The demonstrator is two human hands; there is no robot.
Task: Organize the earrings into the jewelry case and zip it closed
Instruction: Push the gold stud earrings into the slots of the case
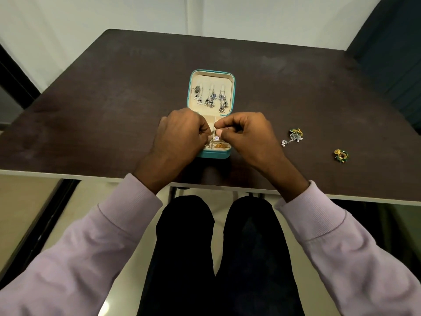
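Observation:
A small teal jewelry case [188, 92] lies open on the dark table [114, 99], its cream lid flat at the far side. Three silver dangling earrings [211, 98] hang on the lid's panel. Small gold and silver pieces [219, 144] show in the near compartments. My left hand [180, 137] and my right hand [246, 135] hover over the case's near half, fingers curled, fingertips pinched close together. Whatever they pinch is too small to make out. Two loose earrings lie to the right: a silver and green one [293, 136] and a green and gold one [341, 155].
The table's near edge [68, 175] runs just in front of my lap. A dark chair or panel [391, 65] stands at the far right corner. Pale wall lies behind the table.

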